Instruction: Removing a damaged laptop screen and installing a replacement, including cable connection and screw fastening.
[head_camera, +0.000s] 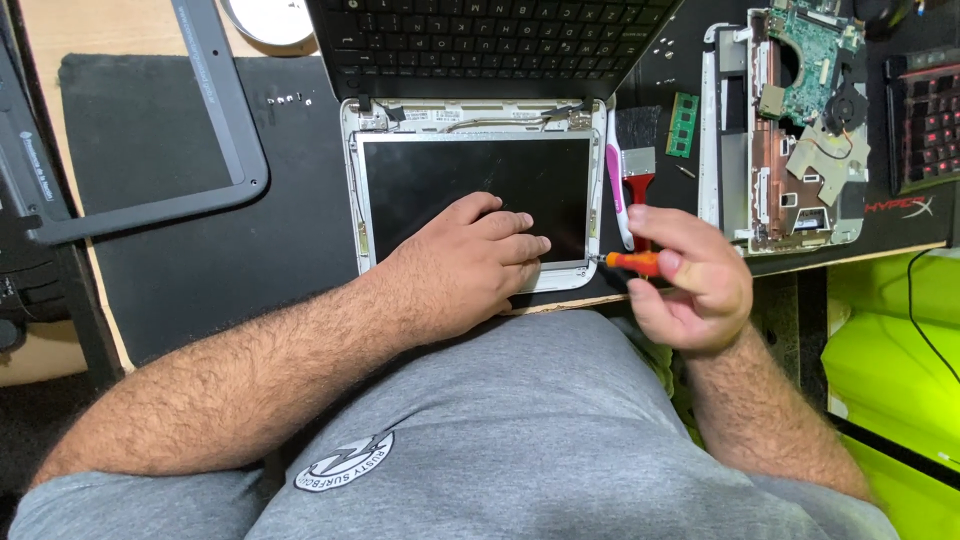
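Left hand (470, 265) on laptop screen (470, 180), right hand (690, 280) gripping screwdriver (632, 262)

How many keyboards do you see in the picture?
2. A black laptop keyboard lies at the top, above the screen panel under the left hand. A red-lit keyboard sits at the right edge, partly cut off. Others may be hidden.

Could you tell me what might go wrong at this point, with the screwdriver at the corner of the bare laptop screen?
1. The left hand presses flat on the exposed screen; heavy pressure could mark or crack the panel.
2. The right hand holds the orange screwdriver with its tip at the screen's lower right corner; a slip might scratch the glass.
3. Tiny loose screws lie on the black mat and could easily roll off or get lost.
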